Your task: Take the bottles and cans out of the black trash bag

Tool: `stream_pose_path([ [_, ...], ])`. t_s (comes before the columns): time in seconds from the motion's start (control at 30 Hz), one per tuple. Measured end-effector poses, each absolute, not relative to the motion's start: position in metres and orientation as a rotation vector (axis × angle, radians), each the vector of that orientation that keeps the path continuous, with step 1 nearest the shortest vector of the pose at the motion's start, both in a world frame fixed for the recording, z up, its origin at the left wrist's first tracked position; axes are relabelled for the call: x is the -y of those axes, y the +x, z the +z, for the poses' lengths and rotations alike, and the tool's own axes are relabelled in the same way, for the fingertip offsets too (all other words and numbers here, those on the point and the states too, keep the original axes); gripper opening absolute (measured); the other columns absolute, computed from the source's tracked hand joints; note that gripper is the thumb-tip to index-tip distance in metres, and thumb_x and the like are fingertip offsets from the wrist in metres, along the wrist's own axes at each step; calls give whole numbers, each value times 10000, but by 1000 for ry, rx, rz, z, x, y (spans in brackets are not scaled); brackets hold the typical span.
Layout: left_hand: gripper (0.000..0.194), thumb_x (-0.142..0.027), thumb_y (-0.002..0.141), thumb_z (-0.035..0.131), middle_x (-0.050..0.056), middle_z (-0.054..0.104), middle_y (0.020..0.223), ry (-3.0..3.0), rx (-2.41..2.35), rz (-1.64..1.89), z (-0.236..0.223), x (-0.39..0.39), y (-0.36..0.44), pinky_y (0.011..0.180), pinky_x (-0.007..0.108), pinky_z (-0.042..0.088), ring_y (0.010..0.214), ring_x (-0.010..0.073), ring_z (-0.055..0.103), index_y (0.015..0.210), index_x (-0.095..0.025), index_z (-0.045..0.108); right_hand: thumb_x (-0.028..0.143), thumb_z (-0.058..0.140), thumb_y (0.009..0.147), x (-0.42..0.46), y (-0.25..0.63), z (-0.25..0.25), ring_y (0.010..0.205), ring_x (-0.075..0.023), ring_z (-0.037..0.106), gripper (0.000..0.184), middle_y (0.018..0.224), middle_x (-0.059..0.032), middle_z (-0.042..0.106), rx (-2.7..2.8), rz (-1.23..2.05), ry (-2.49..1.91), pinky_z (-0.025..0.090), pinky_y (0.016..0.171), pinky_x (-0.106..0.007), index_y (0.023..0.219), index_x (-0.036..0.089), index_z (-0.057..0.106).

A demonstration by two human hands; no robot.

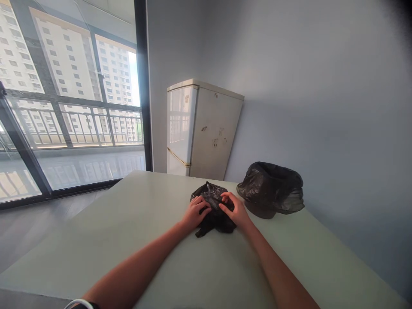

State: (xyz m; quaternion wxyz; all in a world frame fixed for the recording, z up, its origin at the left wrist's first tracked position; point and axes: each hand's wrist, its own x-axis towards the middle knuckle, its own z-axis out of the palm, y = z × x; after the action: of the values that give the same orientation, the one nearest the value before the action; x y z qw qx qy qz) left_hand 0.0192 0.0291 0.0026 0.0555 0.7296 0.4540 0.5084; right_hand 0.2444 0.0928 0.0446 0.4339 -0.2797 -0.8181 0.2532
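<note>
A crumpled black plastic bag (212, 221) lies on the pale table (135, 214), between my two hands. My left hand (196, 211) is at its left side, with the fingers curled and thumb and fingertips closed on the plastic. At the right side is my right hand (236, 210); its thumb and fingers are apart, over the bag and close to its surface. Part of the bag is hidden under both hands. To the right stands a dark bin (260, 210), lined with another black bag (273, 189) that is folded out over its rim.
Behind the table stands a white fridge (215, 133) with worn marks on its side. A grey wall (305, 107) runs along the right. At the left is a glass sliding door (86, 163) with a dark frame, and a balcony railing shows through it.
</note>
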Motion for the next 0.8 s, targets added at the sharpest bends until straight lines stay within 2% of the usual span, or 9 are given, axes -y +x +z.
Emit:
stream_pose_path([
  [0.07,289,-411,1046,521,60,624,947,2167,-1377,1574,2,-31,19,917,388,475,942,225,570,893,-215,668,424,783,860,-90,243,44,955,-234,618,364,1017,-53,666,2219,560,-627,502,898,-368,1154,236,678],
  [0.13,324,-398,1075,432,59,610,938,2114,-1394,1607,2,-31,18,891,364,480,939,218,562,887,-210,617,377,791,852,-91,242,41,980,-248,623,309,1016,-53,685,2309,491,-622,490,911,-383,1118,242,710],
  [0.23,346,-409,1098,340,24,581,836,2025,-1425,1626,-1,-30,17,767,313,474,787,185,543,916,-213,560,262,629,934,-96,242,37,912,-232,645,111,922,-38,706,2284,457,-669,476,892,-374,974,229,728],
  [0.3,350,-434,1099,323,-4,559,773,1986,-1437,1610,-4,-28,17,689,288,447,684,163,504,950,-216,552,230,522,972,-98,244,35,822,-208,643,182,870,-27,697,2226,462,-697,480,814,-336,943,216,702],
  [0.4,339,-456,1090,337,-21,556,747,1972,-1433,1570,-5,-26,17,666,275,428,642,149,480,1010,-218,565,244,443,995,-100,246,36,724,-195,615,225,813,-17,672,2092,428,-773,465,703,-304,977,206,663],
  [0.47,311,-458,1078,372,-45,529,694,1978,-1423,1536,-4,-24,16,660,269,420,605,142,460,1083,-224,576,245,439,980,-101,249,38,717,-202,609,221,817,-25,676,1995,380,-826,467,707,-310,994,203,655],
  [0.57,330,-508,986,577,-71,531,667,1993,-1423,1473,-1,-22,15,666,266,428,591,139,476,1176,-238,583,184,469,877,-102,253,41,798,-229,626,216,899,-57,698,1836,280,-894,484,796,-342,995,199,649],
  [0.67,427,-480,825,774,-26,668,807,2025,-1421,1461,0,-21,17,722,287,472,688,163,585,1151,-247,625,118,455,738,-104,259,43,909,-255,622,306,975,-87,682,1675,176,-952,478,877,-375,972,198,636],
  [0.8,295,-251,822,645,18,735,947,2020,-1395,1560,-3,-22,18,791,312,505,780,184,644,1117,-252,654,101,438,653,-110,266,41,803,-228,543,352,902,-69,593,1537,92,-1024,460,802,-360,922,203,639],
])
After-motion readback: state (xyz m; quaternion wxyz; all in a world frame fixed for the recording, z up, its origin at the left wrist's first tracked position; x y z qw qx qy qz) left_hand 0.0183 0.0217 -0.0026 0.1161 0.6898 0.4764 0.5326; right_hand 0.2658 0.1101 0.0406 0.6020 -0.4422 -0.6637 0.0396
